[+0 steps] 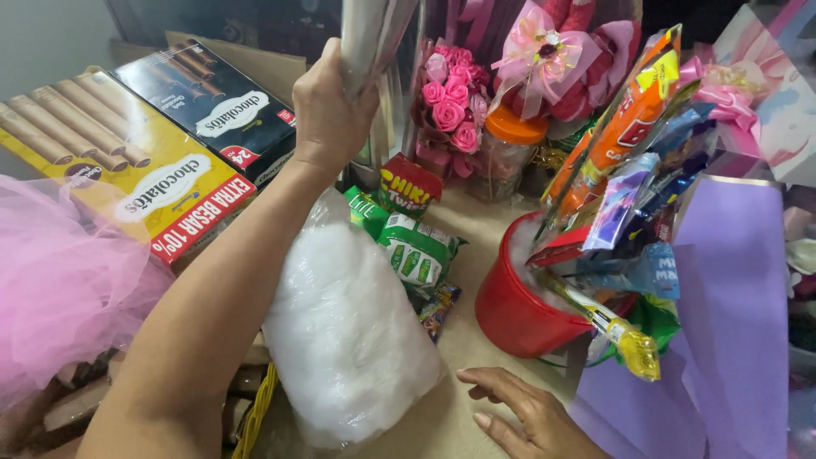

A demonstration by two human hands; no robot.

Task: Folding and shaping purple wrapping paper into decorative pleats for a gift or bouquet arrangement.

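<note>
My left hand (330, 109) is raised and gripped around a roll of clear shiny wrapping film (372, 38) that runs up out of view. My right hand (527, 414) rests flat on the beige table near the front edge, fingers spread, holding nothing. Just beyond it stands a red bucket (510, 310) filled with white stuffing and snack packets on sticks (629, 170). A clear bag of white fibre filling (344, 331) lies between my two arms. Purple wrapping paper (731, 323) lies at the right, under the bucket's side.
Two flat boxes of wafer rolls, one yellow (127, 161) and one black (208, 106), lie at the left. Pink tulle (59, 272) bulges at the far left. Green snack packets (412, 251), a pink rose bouquet (450, 106) and an orange-lidded jar (510, 153) stand behind.
</note>
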